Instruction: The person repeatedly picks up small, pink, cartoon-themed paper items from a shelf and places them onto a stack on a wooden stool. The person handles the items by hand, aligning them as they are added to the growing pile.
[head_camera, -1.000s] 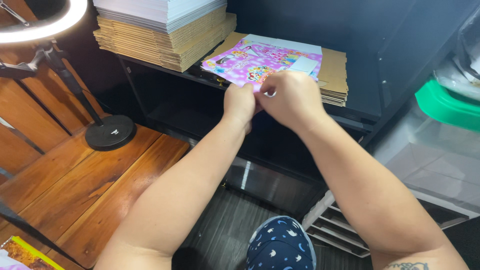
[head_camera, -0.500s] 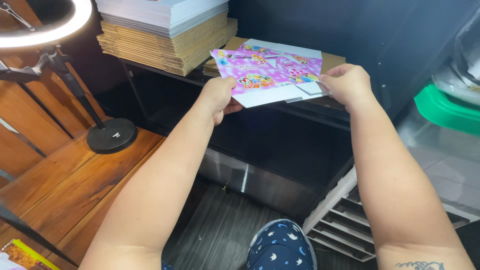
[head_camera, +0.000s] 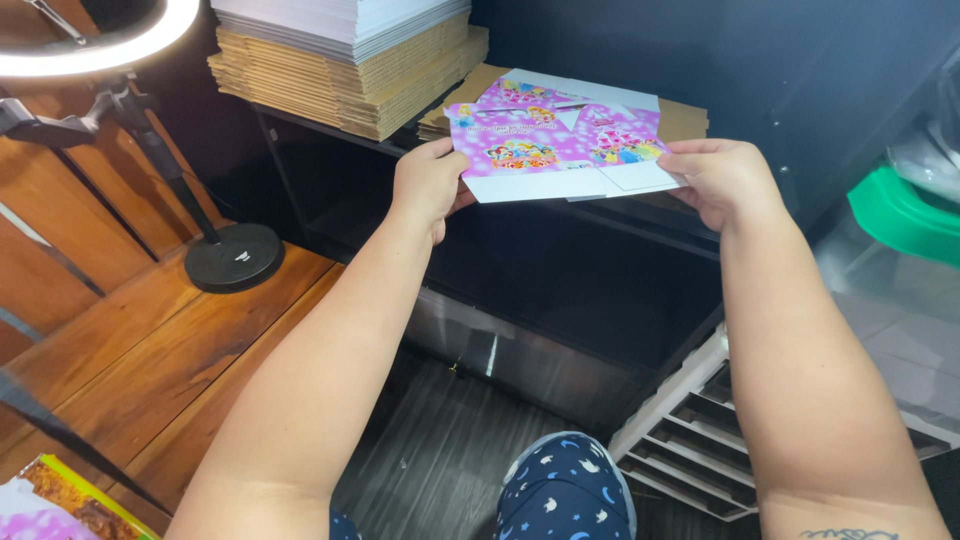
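Dark walls and a black shelf unit (head_camera: 560, 270) fill the far side of this cramped corner, with a wooden floor (head_camera: 130, 340) running off to the left and darker planks underfoot. On the shelf's top, at the back left, sits a tall stack of flat brown cardboard (head_camera: 350, 75) capped with white sheets, its front edge flush with the shelf's lip; a lower pile of cardboard (head_camera: 685, 118) lies to the right of it. A ring light (head_camera: 95, 45) glows at the upper left, its stand dropping to a round black base (head_camera: 235, 257) on the wood near the shelf's left edge. To the right stand a white slotted rack (head_camera: 700, 420) and a green lid (head_camera: 900, 215), which hem in that side, while the room in front of the shelf is open down to the knee in star-patterned cloth (head_camera: 565, 490). Both arms reach forward over that gap. Between them, held level just off the front edge of the lower pile, is a flat pink printed carton blank (head_camera: 555, 150) with white flaps. The left hand (head_camera: 430, 185) pinches its left edge, thumb on top and fingers under. The right hand (head_camera: 722, 180) grips its right edge likewise, fingers curled beneath.
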